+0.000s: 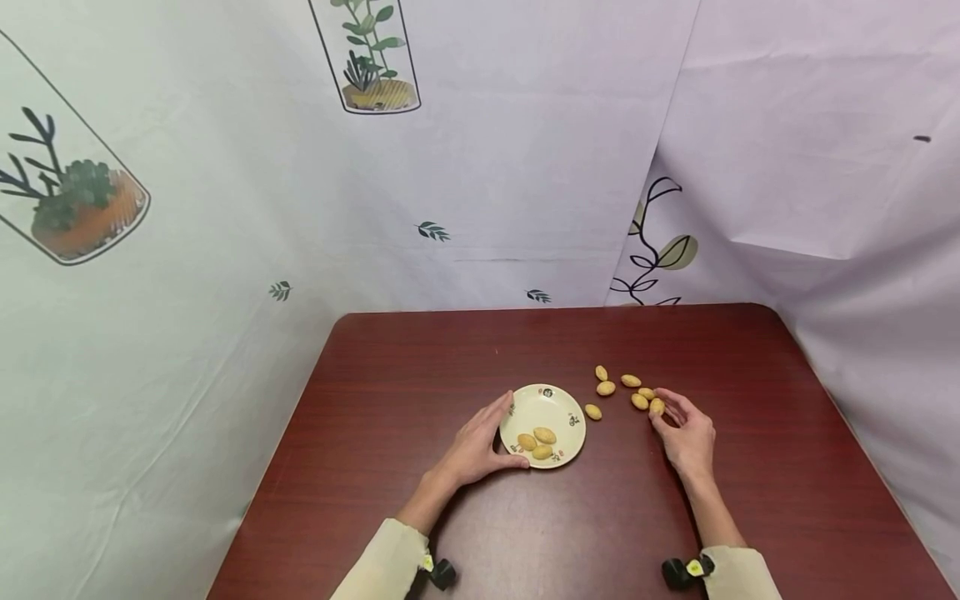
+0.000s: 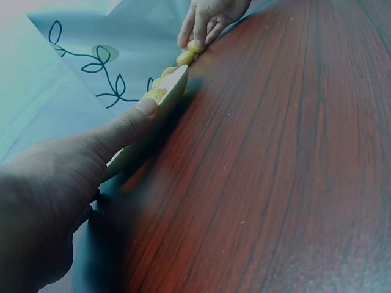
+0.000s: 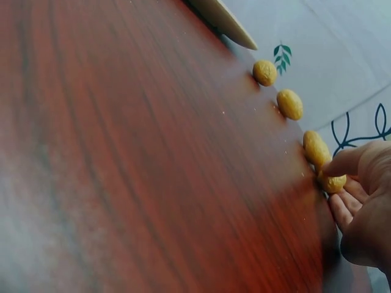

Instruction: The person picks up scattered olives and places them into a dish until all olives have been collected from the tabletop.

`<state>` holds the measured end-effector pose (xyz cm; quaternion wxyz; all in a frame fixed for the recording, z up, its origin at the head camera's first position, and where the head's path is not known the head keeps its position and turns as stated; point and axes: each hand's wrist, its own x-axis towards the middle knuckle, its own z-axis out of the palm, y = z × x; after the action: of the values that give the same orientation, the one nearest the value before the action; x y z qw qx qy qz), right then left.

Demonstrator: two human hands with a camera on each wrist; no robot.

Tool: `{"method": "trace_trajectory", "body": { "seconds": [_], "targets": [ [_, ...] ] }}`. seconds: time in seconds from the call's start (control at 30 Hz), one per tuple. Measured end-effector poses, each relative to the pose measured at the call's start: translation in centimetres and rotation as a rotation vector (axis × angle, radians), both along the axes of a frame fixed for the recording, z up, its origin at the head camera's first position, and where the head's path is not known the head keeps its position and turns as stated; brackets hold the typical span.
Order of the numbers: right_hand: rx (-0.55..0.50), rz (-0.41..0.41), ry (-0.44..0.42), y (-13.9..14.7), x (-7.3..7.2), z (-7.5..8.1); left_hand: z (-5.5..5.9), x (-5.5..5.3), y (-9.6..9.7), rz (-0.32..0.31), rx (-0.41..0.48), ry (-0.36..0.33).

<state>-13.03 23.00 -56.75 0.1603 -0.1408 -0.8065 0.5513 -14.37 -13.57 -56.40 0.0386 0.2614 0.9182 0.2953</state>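
Note:
My left hand (image 1: 474, 443) holds a small round cream plate (image 1: 551, 410) by its left edge, the thumb at the near rim and the fingers along the far left. Three yellow ovals with wrinkled skin, like baby potatoes (image 1: 543, 452), lie on the plate's near part. To the right, my right hand (image 1: 688, 437) pinches another potato-like oval (image 1: 657, 407) between thumb and fingertips, at table level. In the right wrist view the thumb partly covers that held oval (image 3: 334, 184). The left wrist view shows the left thumb (image 2: 131, 127) over the plate's rim.
Several more yellow ovals (image 1: 606, 388) are scattered on the dark red wooden table (image 1: 420, 358) between plate and right hand; one (image 1: 593, 412) sits just right of the plate. White cloth (image 1: 525, 167) with plant prints hangs behind the table and at both sides.

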Motion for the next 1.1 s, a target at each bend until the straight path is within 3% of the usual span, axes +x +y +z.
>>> {"method": "trace_trajectory", "body": {
  "seconds": [0.37, 0.77, 1.1],
  "targets": [
    [0.027, -0.009, 0.008, 0.13, -0.10, -0.11, -0.01, -0.06, -0.08, -0.003, 0.005, 0.009],
    [-0.022, -0.012, 0.040, 0.20, -0.08, -0.47, -0.06, -0.01, -0.06, -0.006, 0.001, 0.002],
    [-0.084, -0.006, 0.004, 0.22, 0.06, 0.00, -0.05, -0.01, -0.08, -0.007, 0.006, 0.011]
  ]
}}
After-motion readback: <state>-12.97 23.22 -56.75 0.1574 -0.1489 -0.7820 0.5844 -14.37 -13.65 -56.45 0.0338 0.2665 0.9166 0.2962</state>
